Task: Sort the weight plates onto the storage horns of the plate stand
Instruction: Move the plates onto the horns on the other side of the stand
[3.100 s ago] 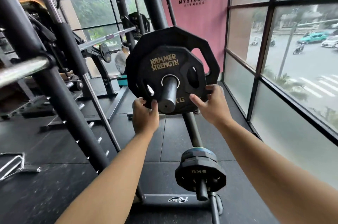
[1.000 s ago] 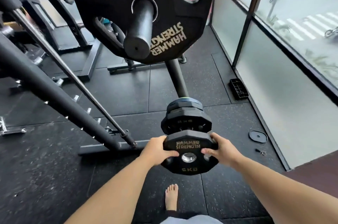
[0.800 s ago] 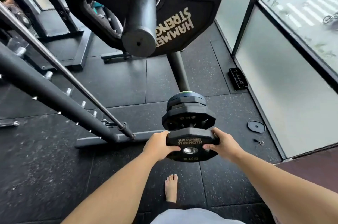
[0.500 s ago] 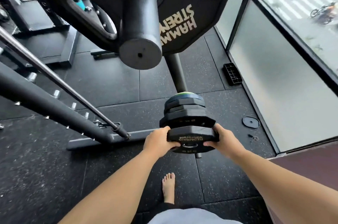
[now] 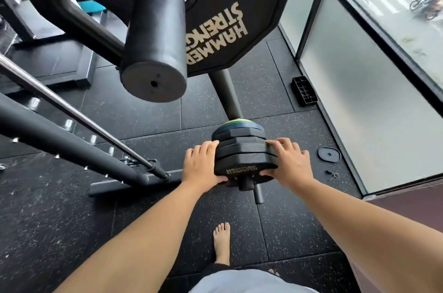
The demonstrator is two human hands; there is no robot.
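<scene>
A small black Hammer Strength plate [image 5: 242, 164] sits on the lower horn [image 5: 245, 183] of the plate stand, against several other small plates [image 5: 239, 133] stacked behind it. My left hand [image 5: 202, 164] grips its left edge and my right hand [image 5: 288, 163] grips its right edge, thumbs on the front face. The horn's tip pokes out through the plate's hole. Close above, a large black Hammer Strength plate [image 5: 239, 10] hangs on the upper horn [image 5: 155, 41], which points toward me. The stand's post [image 5: 227, 94] runs between both horns.
A slanted rack frame [image 5: 62, 144] and a steel bar [image 5: 79, 115] cross the left side. A glass wall [image 5: 374, 91] stands on the right, with a small flat plate [image 5: 329, 154] and a black tray [image 5: 304, 91] on the floor by it. A bare foot [image 5: 221, 242] stands on the rubber floor.
Both hands carried the small plate down and forward, then slid it onto the lower horn against the stack. The view tilted further down and closer to the upper horn.
</scene>
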